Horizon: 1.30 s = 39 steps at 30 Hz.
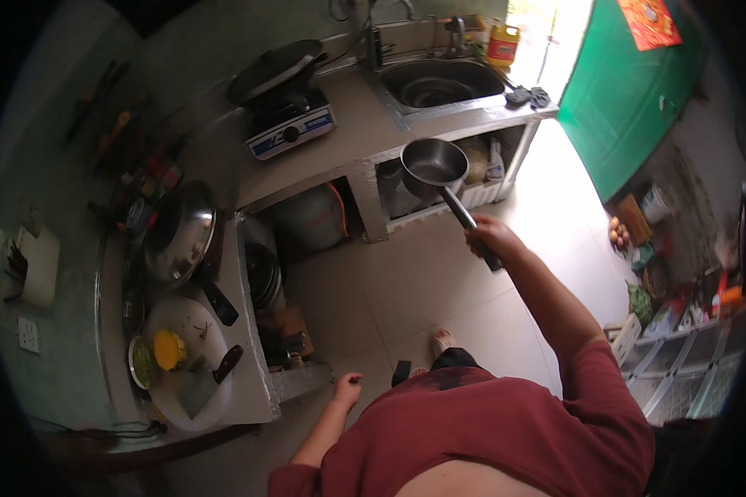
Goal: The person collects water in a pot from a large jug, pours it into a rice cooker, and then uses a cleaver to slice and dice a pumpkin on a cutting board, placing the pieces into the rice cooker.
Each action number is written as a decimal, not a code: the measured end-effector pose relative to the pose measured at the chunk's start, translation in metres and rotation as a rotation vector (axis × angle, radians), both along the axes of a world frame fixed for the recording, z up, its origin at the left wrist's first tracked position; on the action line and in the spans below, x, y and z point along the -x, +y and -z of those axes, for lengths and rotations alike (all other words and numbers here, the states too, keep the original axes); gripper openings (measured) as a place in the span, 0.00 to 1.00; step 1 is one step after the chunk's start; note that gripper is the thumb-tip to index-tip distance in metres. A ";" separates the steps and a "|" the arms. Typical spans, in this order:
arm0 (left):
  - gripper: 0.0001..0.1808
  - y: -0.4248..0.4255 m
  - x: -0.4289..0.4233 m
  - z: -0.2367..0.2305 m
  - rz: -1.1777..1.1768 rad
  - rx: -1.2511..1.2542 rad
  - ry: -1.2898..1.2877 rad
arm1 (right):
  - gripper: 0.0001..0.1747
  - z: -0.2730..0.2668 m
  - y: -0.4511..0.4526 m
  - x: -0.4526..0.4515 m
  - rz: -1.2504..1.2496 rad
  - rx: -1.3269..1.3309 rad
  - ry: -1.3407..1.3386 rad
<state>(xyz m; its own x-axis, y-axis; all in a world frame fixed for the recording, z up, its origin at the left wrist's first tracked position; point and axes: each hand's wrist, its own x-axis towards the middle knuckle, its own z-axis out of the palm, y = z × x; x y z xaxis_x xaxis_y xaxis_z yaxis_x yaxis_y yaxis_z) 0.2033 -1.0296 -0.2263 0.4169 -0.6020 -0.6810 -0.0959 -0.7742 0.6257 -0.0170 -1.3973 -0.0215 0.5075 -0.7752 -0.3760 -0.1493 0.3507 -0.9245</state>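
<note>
My right hand (496, 238) grips the long handle of a metal saucepan (436, 163), which is held over the floor in front of the counter. The part of the pan's inside that shows has nothing in it. Low and to the left, my left hand (347, 390) hangs beside my body with its fingers curled; a small dark spot shows at the fingertips, and whether it holds anything is unclear. Left of that hand, a cleaver (202, 385) with a brown handle lies on a round white cutting board (180, 407), near a piece of orange-fleshed pumpkin (170, 350).
A gas stove (293, 133) with a lidded black pan stands left of the sink (442, 84). A wok with a shiny lid (183, 236) rests on the left counter, its handle sticking out. The green door (634, 105) stands ajar at right, near a glass-topped surface (684, 366).
</note>
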 end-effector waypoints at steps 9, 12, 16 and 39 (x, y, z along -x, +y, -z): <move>0.16 0.129 0.074 0.002 -0.664 -0.149 -0.147 | 0.14 0.075 -0.274 -0.167 -0.107 0.123 0.209; 0.17 0.149 0.136 0.011 -1.013 -0.167 -0.006 | 0.23 0.071 -0.303 -0.216 -0.194 0.029 -0.061; 0.18 0.100 0.175 -0.043 -1.076 -0.263 0.045 | 0.32 0.046 -0.299 -0.261 0.110 -0.447 -0.619; 0.27 0.192 -0.301 -0.151 -1.350 0.700 -0.068 | 0.24 0.064 0.310 -0.329 -1.217 1.125 -0.101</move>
